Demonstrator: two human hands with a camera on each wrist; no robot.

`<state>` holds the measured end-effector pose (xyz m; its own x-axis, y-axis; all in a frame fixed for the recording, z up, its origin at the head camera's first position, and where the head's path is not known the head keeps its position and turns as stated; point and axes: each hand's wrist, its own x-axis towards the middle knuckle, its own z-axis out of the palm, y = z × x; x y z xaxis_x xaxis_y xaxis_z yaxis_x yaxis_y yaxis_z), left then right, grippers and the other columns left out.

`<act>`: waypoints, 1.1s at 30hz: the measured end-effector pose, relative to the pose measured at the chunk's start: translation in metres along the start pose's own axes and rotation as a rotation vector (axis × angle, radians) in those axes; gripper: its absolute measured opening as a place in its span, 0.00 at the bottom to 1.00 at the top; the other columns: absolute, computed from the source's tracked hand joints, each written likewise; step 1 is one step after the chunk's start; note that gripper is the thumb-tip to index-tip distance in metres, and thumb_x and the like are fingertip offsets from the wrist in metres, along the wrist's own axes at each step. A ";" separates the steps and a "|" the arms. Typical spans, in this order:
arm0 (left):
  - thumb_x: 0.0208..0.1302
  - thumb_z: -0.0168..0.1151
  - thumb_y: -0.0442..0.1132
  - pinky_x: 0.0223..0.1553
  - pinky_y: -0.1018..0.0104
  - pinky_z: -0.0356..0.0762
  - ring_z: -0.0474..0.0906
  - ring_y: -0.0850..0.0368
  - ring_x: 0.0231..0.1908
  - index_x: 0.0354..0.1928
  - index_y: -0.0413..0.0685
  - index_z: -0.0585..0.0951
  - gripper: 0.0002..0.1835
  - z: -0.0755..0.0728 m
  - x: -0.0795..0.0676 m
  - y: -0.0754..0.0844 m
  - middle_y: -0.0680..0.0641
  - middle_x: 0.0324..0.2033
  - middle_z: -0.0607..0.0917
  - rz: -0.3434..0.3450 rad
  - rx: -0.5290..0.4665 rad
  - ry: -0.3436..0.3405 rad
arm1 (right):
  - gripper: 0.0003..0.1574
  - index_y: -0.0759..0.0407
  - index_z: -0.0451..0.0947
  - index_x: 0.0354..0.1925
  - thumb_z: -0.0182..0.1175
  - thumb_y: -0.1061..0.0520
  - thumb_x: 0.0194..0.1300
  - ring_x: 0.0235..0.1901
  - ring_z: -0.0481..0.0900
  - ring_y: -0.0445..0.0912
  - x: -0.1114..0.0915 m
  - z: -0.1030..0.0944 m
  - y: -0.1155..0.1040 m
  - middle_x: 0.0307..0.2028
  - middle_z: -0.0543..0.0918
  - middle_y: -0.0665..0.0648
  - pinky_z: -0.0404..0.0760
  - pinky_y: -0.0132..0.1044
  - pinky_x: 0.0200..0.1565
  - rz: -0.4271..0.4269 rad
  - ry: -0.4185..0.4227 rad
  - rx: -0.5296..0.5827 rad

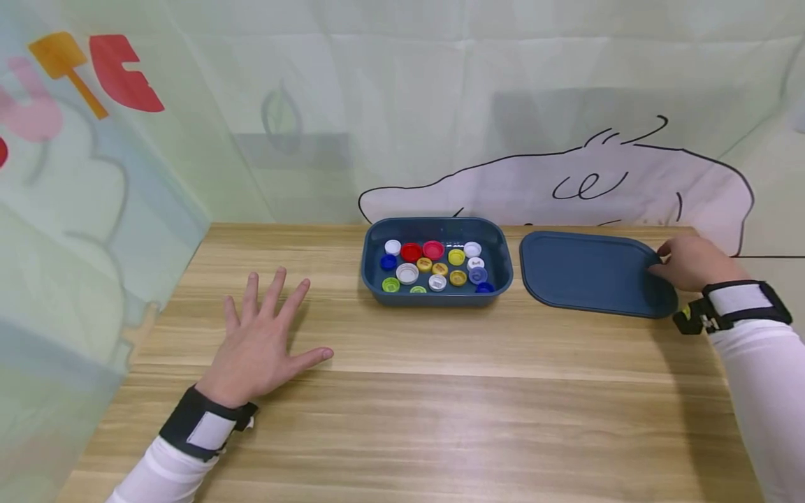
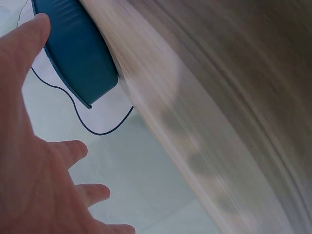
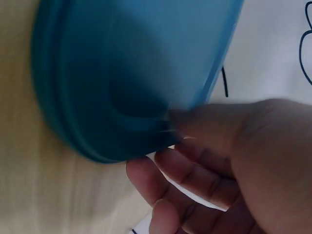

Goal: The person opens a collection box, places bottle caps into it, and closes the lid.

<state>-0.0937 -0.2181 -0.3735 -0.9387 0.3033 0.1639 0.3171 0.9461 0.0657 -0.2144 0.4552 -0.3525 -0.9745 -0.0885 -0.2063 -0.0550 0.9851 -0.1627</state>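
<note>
My right hand (image 1: 694,262) is at the right end of a flat, dark blue lid (image 1: 591,272) with rounded ends. In the right wrist view the thumb lies over the rim of the lid (image 3: 141,63) and the curled fingers sit at its underside, pinching the edge. On the left, my left hand (image 1: 254,349) is held over the table with its fingers spread, holding nothing. Between the hands stands a dark blue box (image 1: 434,300), uncovered, with several bottle caps (image 1: 407,272) in red, yellow, white, blue and green inside. The left wrist view shows the side of this box (image 2: 83,53) beyond the thumb.
The wooden table (image 1: 402,419) ends at a printed cloth backdrop (image 1: 402,105) just behind the box and lid. Another stretch of cloth (image 1: 75,244) borders the table on the left. The lid lies just right of the box, with a narrow gap between them.
</note>
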 end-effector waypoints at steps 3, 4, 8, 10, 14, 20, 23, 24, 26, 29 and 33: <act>0.47 0.46 0.84 0.57 0.17 0.39 0.25 0.35 0.68 0.76 0.59 0.52 0.59 0.001 -0.001 0.000 0.40 0.75 0.43 -0.001 0.002 -0.001 | 0.27 0.86 0.71 0.44 0.60 0.60 0.59 0.34 0.77 0.66 0.000 0.002 0.003 0.38 0.78 0.81 0.77 0.62 0.37 0.024 -0.027 0.019; 0.47 0.46 0.84 0.56 0.17 0.39 0.25 0.35 0.68 0.76 0.59 0.52 0.59 0.001 -0.001 0.000 0.40 0.75 0.43 0.000 0.001 0.001 | 0.26 0.86 0.71 0.43 0.60 0.60 0.59 0.35 0.77 0.66 -0.001 0.001 0.003 0.39 0.77 0.81 0.77 0.62 0.36 0.031 -0.033 0.025; 0.47 0.47 0.84 0.56 0.16 0.39 0.24 0.36 0.68 0.76 0.59 0.52 0.58 0.001 -0.002 0.000 0.40 0.75 0.43 0.002 -0.009 0.002 | 0.27 0.85 0.72 0.44 0.61 0.59 0.59 0.35 0.77 0.65 -0.007 0.001 0.004 0.39 0.78 0.80 0.78 0.60 0.35 0.035 -0.078 0.042; 0.47 0.47 0.84 0.56 0.16 0.39 0.24 0.36 0.68 0.76 0.59 0.52 0.58 0.001 -0.003 0.000 0.40 0.75 0.43 0.001 -0.014 0.000 | 0.27 0.85 0.72 0.44 0.62 0.58 0.58 0.34 0.77 0.63 -0.011 0.003 0.003 0.38 0.78 0.79 0.79 0.59 0.34 0.026 -0.095 0.045; 0.47 0.47 0.84 0.56 0.16 0.38 0.25 0.34 0.68 0.76 0.59 0.52 0.58 0.001 -0.003 0.000 0.40 0.75 0.43 0.003 -0.020 -0.004 | 0.27 0.85 0.72 0.43 0.63 0.59 0.56 0.31 0.78 0.58 -0.021 0.007 -0.004 0.34 0.80 0.75 0.80 0.55 0.32 -0.006 -0.100 0.053; 0.47 0.46 0.84 0.56 0.16 0.40 0.27 0.34 0.68 0.76 0.60 0.51 0.58 0.002 -0.004 0.002 0.40 0.75 0.43 0.000 -0.014 -0.011 | 0.26 0.81 0.74 0.42 0.64 0.58 0.55 0.29 0.78 0.52 -0.037 0.014 -0.026 0.31 0.83 0.66 0.81 0.52 0.30 -0.057 -0.118 0.025; 0.47 0.45 0.85 0.56 0.17 0.43 0.32 0.31 0.68 0.76 0.60 0.51 0.58 0.002 -0.005 0.005 0.40 0.75 0.45 -0.001 -0.018 -0.026 | 0.25 0.79 0.74 0.43 0.64 0.58 0.55 0.28 0.78 0.50 -0.044 0.017 -0.040 0.31 0.83 0.64 0.80 0.51 0.30 -0.072 -0.141 0.027; 0.48 0.44 0.85 0.56 0.18 0.45 0.35 0.30 0.68 0.76 0.60 0.50 0.58 0.002 -0.005 0.007 0.39 0.74 0.46 -0.002 -0.028 -0.034 | 0.25 0.79 0.74 0.43 0.64 0.58 0.56 0.28 0.77 0.49 -0.046 0.018 -0.045 0.31 0.82 0.64 0.80 0.50 0.30 -0.080 -0.151 0.032; 0.49 0.46 0.83 0.57 0.22 0.53 0.45 0.29 0.67 0.76 0.59 0.50 0.58 0.001 -0.005 0.011 0.37 0.73 0.50 -0.007 -0.071 -0.048 | 0.25 0.79 0.73 0.43 0.64 0.58 0.56 0.28 0.77 0.48 -0.050 0.020 -0.055 0.32 0.82 0.64 0.81 0.48 0.29 -0.091 -0.176 0.059; 0.53 0.52 0.78 0.57 0.31 0.65 0.57 0.35 0.63 0.76 0.53 0.52 0.56 -0.001 -0.005 0.020 0.36 0.69 0.59 -0.017 -0.177 -0.071 | 0.25 0.79 0.71 0.44 0.63 0.58 0.57 0.28 0.77 0.47 -0.055 0.023 -0.072 0.32 0.81 0.63 0.81 0.45 0.28 -0.108 -0.219 0.097; 0.57 0.58 0.72 0.53 0.45 0.76 0.69 0.48 0.55 0.72 0.46 0.59 0.51 -0.005 -0.004 0.036 0.40 0.62 0.70 -0.052 -0.384 -0.137 | 0.25 0.76 0.70 0.46 0.63 0.58 0.58 0.28 0.77 0.46 -0.062 0.029 -0.095 0.33 0.81 0.62 0.81 0.42 0.28 -0.122 -0.254 0.132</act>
<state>-0.0778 -0.1859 -0.3671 -0.9557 0.2936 0.0196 0.2722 0.8569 0.4377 -0.1426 0.3628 -0.3520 -0.8761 -0.2553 -0.4091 -0.1232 0.9387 -0.3220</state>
